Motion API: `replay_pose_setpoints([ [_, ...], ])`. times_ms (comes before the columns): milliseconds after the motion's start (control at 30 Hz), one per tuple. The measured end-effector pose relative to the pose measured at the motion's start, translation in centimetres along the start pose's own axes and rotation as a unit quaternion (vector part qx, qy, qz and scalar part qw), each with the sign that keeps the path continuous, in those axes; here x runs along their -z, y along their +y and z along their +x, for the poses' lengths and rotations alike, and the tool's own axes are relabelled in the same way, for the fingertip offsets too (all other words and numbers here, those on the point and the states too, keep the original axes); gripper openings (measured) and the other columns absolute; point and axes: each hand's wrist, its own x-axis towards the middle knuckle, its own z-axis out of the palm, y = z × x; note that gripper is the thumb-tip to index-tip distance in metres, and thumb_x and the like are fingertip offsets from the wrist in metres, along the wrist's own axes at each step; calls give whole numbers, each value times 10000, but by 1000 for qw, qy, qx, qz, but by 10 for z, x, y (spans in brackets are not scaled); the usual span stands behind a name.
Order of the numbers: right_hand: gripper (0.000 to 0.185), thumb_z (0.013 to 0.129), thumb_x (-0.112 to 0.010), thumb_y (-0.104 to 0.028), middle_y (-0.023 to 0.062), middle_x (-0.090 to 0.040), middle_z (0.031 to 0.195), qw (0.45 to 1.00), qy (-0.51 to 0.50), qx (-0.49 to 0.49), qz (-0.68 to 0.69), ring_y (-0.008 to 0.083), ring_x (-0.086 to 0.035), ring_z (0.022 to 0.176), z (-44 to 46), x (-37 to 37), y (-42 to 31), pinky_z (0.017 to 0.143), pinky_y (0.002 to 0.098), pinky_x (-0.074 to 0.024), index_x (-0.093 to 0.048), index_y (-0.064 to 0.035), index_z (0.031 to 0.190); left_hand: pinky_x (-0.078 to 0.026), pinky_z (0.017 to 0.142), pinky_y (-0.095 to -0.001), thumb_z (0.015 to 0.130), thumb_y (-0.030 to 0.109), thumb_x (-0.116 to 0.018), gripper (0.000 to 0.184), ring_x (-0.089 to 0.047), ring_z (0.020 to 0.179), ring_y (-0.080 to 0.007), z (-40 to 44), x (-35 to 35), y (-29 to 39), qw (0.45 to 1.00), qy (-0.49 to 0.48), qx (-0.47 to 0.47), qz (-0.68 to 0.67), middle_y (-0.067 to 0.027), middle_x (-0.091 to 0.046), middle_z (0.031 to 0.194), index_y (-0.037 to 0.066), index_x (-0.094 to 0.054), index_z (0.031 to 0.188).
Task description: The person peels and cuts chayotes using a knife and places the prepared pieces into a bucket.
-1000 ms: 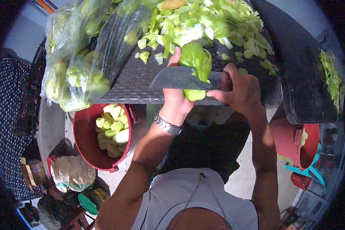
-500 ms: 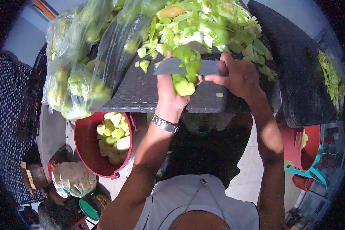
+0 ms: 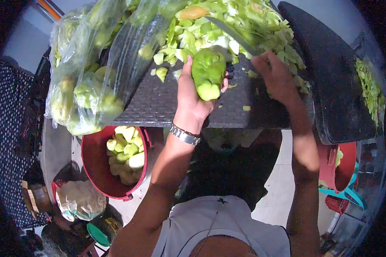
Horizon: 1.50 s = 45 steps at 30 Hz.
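My left hand (image 3: 193, 94), with a metal watch at the wrist, is wrapped round a green chayote (image 3: 208, 73), holding it upright above the table's front edge. Its lower end shows a pale, cut patch. To the right, my right hand (image 3: 275, 77) is closed on the handle of a knife (image 3: 232, 35); the handle is mostly hidden by the fingers. The blade points up and left, over a pile of green peelings (image 3: 227, 25), apart from the chayote. A few small peel scraps (image 3: 246, 108) lie on the dark woven tabletop (image 3: 158, 107).
Clear plastic bags (image 3: 88, 81) of chayotes stand at the table's left. Below is a red bucket (image 3: 94, 167) with pale peeled pieces (image 3: 128, 150). A black chair (image 3: 326, 85) and another red bucket (image 3: 347, 167) are on the right. A tied sack (image 3: 80, 199) rests at lower left.
The knife has swung off the chayote, up and to the right, with my right hand. My left hand still holds the chayote in nearly the same place, its broad side now uncovered.
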Motion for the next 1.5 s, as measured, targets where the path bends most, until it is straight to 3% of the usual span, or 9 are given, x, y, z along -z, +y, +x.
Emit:
replay_pose_setpoints([
  [133,406,843,-796,-301,110,-705,916,993,-97,-19,63,165,-665,791,-22,-1,-54,686,355,-514,-581,-38,1063,-576,766,-451,1038,443,-459,443,-678,966,-282,6,1,-8,999,2,-27,21,-110,-687,1150,90,-578,1277],
  [233,573,785,-811,-498,150,-708,874,989,-103,-5,103,334,-706,766,-18,-5,-58,729,419,-563,-591,-35,1041,-583,720,-452,1039,426,-460,408,-695,939,-252,-6,-2,-8,997,-9,-15,80,-90,-700,1109,103,-586,1253],
  [433,372,816,-813,-270,70,-581,711,987,56,144,50,166,-558,636,5,-24,-41,573,323,-463,-576,-56,1008,-570,581,-364,1001,501,-551,470,-692,757,-252,-18,-6,-19,992,-61,55,97,-110,-694,972,71,-586,1188],
  [567,272,860,-759,-252,18,-544,688,989,30,97,107,148,-509,589,25,-33,-18,543,320,-422,-647,-48,1001,-563,566,-369,997,517,-548,492,-695,769,-280,-17,-3,-26,987,-93,82,105,-121,-698,985,69,-596,1192],
  [733,486,900,-668,-496,-5,-471,593,944,-167,-224,175,125,-435,474,59,-3,-15,482,311,-375,-669,-29,1035,-567,594,-366,993,497,-554,479,-697,778,-289,-15,-4,-21,995,-61,53,55,-124,-703,1003,63,-600,1189],
  [833,636,905,-614,-634,-12,-450,586,990,-48,127,36,115,-406,443,59,-5,-4,447,311,-337,-636,-30,1101,-570,625,-368,996,481,-550,464,-700,795,-290,-17,1,-10,995,-64,13,71,-119,-707,1014,60,-603,1183],
  [933,565,944,-618,-557,11,-500,656,964,-152,-195,101,117,-448,488,32,5,-19,477,309,-372,-610,-28,1144,-575,677,-376,983,438,-592,429,-706,840,-256,-21,5,-2,997,-31,-3,64,-100,-710,1031,67,-606,1198],
  [1200,497,900,-718,-483,41,-616,699,978,10,-79,191,181,-629,622,-67,-12,-60,575,336,-481,-562,-26,1019,-569,823,-361,923,357,-649,397,-691,908,-220,-19,-5,-5,992,22,-117,49,-74,-700,1049,56,-613,1180],
  [1500,675,615,-885,-582,44,-613,638,991,-79,84,-61,286,-678,604,-100,-4,-86,561,405,-519,-532,-93,917,-573,752,-354,951,509,-592,493,-695,876,-203,-11,-1,-7,986,-12,-128,103,-84,-708,1013,69,-637,1168],
])
